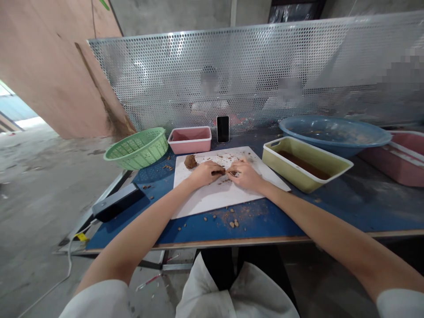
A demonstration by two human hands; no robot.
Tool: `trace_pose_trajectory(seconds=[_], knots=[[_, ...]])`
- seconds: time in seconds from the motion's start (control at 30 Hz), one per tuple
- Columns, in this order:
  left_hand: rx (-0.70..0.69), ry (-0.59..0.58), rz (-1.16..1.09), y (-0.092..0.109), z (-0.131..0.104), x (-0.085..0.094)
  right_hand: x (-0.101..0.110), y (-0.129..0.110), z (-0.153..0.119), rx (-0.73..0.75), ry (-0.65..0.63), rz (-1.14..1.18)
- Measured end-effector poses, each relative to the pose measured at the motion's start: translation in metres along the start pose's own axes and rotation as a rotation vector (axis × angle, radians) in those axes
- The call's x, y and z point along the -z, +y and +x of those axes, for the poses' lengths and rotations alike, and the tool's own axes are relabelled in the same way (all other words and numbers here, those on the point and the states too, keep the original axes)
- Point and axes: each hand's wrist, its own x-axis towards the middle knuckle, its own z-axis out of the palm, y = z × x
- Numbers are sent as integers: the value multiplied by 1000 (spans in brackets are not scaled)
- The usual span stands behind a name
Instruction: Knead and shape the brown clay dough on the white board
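Over a white board (195, 196), my left hand (206, 174) and my right hand (245, 175) nearly meet at the fingertips. The left one curls closed around a dark brown piece of clay (217, 172). Pinched at the tips, the fingers of my right hand hold brown clay too; whether it is the same piece cannot be made out. A rounded lump of clay (190, 161) rests on the board just beyond my left hand. Small brown crumbs lie scattered around both hands.
Behind the board stand a green basket (141, 152), a pink bin (190, 142) and an upright phone (223, 129). To the right are an olive bin (298, 176) holding brown liquid, and a blue basin (334, 143). A black box (117, 203) sits at the table's left edge.
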Motion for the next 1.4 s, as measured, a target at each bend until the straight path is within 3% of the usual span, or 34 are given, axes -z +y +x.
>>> trace_pose_trajectory(seconds=[0.13, 0.3, 0.43, 0.6, 0.8, 1.0, 1.23, 1.4], knots=[[2, -4, 4, 1, 0, -1, -2, 3, 0, -20, -76, 6], [15, -5, -5, 0, 0, 0, -1, 5, 0, -50, 40, 5], [14, -7, -20, 0, 0, 0, -1, 7, 0, -22, -38, 1], [10, 3, -28, -2, 0, -1, 0, 8, 0, -20, 44, -9], [23, 4, -18, -3, 0, -2, -1, 10, 0, 2, -46, -24], [9, 9, -35, -1, -2, -2, 0, 11, 0, -36, -29, -27], [210, 67, -51, 3, -5, 0, 4, 16, 2, -84, -25, -63], [181, 74, -142, -5, -5, -4, 6, 25, 6, -58, -82, -33]])
